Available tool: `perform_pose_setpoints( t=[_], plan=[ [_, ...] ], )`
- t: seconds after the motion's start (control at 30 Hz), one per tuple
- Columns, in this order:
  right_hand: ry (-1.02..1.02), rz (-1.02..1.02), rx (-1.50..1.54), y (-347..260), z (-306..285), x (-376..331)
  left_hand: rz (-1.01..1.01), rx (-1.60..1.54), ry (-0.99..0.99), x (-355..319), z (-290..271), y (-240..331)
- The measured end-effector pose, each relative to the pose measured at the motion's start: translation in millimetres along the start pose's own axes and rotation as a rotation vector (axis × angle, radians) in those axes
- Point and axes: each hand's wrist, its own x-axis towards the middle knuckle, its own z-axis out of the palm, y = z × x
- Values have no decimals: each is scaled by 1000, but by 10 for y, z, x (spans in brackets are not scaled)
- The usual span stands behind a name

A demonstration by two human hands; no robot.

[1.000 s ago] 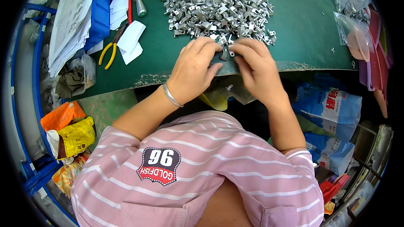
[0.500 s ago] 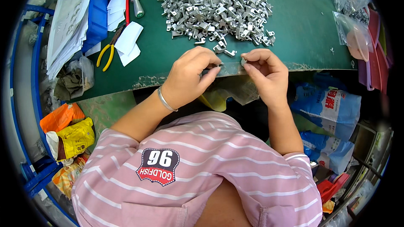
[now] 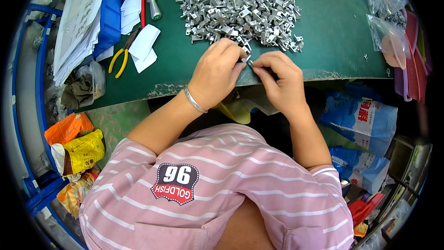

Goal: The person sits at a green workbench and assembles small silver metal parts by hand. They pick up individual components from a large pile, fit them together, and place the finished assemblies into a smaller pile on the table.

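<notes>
A big heap of small silver metal parts (image 3: 240, 7) lies on the green table mat (image 3: 333, 32). My left hand (image 3: 215, 76), with a silver bracelet on the wrist, and my right hand (image 3: 280, 81) meet at the mat's near edge, just below the heap. Both pinch one small metal part (image 3: 247, 59) between their fingertips. Most of that part is hidden by the fingers.
Yellow-handled pliers (image 3: 118, 58), white paper slips (image 3: 143, 46), a metal rod (image 3: 151, 0) and a stack of papers (image 3: 78, 23) lie at the left. Clear plastic bags (image 3: 384, 23) sit at the right. Orange and yellow bags (image 3: 76, 141) and blue-white sacks (image 3: 365, 115) lie below the table.
My hands drew back from the heap's edge to the mat's near edge, parted a little, and have now come together again on the small part.
</notes>
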Motion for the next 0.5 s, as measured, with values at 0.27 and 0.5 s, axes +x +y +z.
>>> perform_pose_setpoints(
  t=[0.27, 0.5],
  plan=[
    [-165, -92, -44, -65, -176, -5, 35, -72, -241, -239, -253, 153],
    [212, -263, -241, 102, 300, 188, -102, -50, -71, -205, -201, 122]
  ],
)
